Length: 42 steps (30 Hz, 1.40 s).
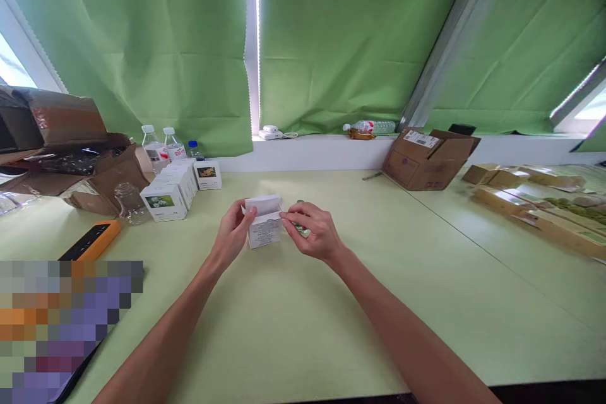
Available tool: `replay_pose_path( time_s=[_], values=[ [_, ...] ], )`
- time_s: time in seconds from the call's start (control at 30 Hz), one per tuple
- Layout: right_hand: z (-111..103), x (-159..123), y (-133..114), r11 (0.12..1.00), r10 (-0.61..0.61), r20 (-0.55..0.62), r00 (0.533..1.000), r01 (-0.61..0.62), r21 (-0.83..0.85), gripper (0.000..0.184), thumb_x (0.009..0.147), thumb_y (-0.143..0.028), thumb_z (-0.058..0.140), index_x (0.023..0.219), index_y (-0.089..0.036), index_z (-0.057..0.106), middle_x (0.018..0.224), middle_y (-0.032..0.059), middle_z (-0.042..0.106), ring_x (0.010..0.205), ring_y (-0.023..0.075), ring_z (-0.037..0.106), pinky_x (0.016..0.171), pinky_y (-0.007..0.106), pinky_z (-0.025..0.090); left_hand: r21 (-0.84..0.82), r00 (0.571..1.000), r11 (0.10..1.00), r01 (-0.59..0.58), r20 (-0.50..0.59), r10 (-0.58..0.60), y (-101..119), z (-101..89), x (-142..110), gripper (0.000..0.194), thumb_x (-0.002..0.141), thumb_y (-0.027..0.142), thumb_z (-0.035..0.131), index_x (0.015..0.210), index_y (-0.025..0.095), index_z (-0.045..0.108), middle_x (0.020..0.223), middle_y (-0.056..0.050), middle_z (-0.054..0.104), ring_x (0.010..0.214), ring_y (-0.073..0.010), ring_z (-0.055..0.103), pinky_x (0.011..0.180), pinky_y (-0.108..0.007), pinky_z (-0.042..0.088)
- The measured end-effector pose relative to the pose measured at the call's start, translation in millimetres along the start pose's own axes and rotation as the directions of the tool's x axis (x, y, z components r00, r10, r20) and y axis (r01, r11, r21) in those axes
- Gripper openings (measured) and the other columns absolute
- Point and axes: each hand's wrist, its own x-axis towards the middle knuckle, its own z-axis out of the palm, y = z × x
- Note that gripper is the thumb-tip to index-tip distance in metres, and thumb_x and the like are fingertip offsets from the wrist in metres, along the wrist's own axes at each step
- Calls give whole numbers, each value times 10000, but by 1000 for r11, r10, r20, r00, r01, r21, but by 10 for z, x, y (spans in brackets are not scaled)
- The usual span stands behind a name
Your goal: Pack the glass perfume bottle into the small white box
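A small white carton [265, 232] with printed text on its front is held above the pale green table, its top lid standing open. My left hand [233, 227] is closed around the carton's left side, thumb near the top edge. At the opposite side, my right hand [316, 230] pinches the upper right edge or a side flap of the carton between thumb and fingers. Behind the right hand is a clear and green item [301, 227], mostly covered by the fingers, so its kind is unclear. The inside of the carton cannot be seen.
A row of white cartons [165, 202] stands left, beside a clear jar [130, 203] and plastic bottles [154, 150]. An orange power strip [97, 241] lies nearer. Cardboard boxes [421, 161] stand back right and far left. Long, low boxes [525, 202] lie right.
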Motion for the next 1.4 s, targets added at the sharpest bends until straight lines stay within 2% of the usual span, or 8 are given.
replay_pose_path(
  time_s=[0.2,0.4,0.47,0.6,0.7,0.8,0.97,1.4],
  values=[
    [-23,18,-68,999,-52,-40,998,51,-19,199,853,-233,586,1023,-225,689,1117,82,656,796,162,606,631,289,518,71,958,984,-161,-227,173,-29,2,3,327,830,346,625,1105,243,480,1175,-51,585,851,-131,616,699,-255,493],
    [-21,-4,-55,998,-61,16,998,61,-9,242,874,-222,533,1076,-214,665,1194,88,657,829,178,633,680,323,541,173,953,961,-216,-174,246,19,12,-28,129,870,329,549,899,209,584,1265,-63,563,1028,-175,584,738,-254,486],
    [-17,-13,-46,999,-42,34,999,42,-1,250,880,-241,531,1093,-213,659,1217,89,651,870,180,651,687,316,545,163,964,966,-201,-144,225,8,6,-27,160,870,342,548,918,208,623,1239,-60,576,1020,-179,582,744,-254,481],
    [-19,-18,-50,999,31,67,997,-31,-8,271,881,-304,547,1115,-221,654,1269,90,626,902,181,668,654,292,551,65,992,995,-79,-88,85,-29,-13,-6,283,842,368,590,1081,219,615,1034,-35,631,799,-139,586,686,-247,455],
    [-21,-15,-58,997,70,101,992,-69,-16,289,886,-339,546,1130,-228,655,1288,84,618,886,180,680,665,292,555,-63,999,997,-38,-36,36,-39,-23,14,379,811,377,628,1151,216,581,1077,-39,615,873,-159,580,739,-258,452],
    [-17,-17,-58,995,100,143,985,-99,-12,317,897,-365,536,1167,-240,645,1312,73,603,739,143,685,655,288,553,-144,999,989,19,31,-14,-39,-34,27,439,804,379,641,1202,218,548,1163,-52,600,975,-184,565,818,-275,440],
    [-10,-24,-53,992,118,180,977,-124,21,347,906,-386,531,1210,-250,625,1336,59,585,621,110,665,600,273,540,-199,991,972,127,74,-115,-45,-49,24,518,803,393,645,1271,229,497,1108,-56,628,1022,-212,558,862,-309,426],
    [-17,-28,-38,997,61,171,983,-53,-51,410,923,-362,515,1325,-291,544,1383,60,542,730,120,687,646,250,541,-254,998,965,63,35,-56,-27,-17,12,584,761,372,710,1286,229,501,1206,-72,603,1100,-232,550,918,-326,419]
  ],
)
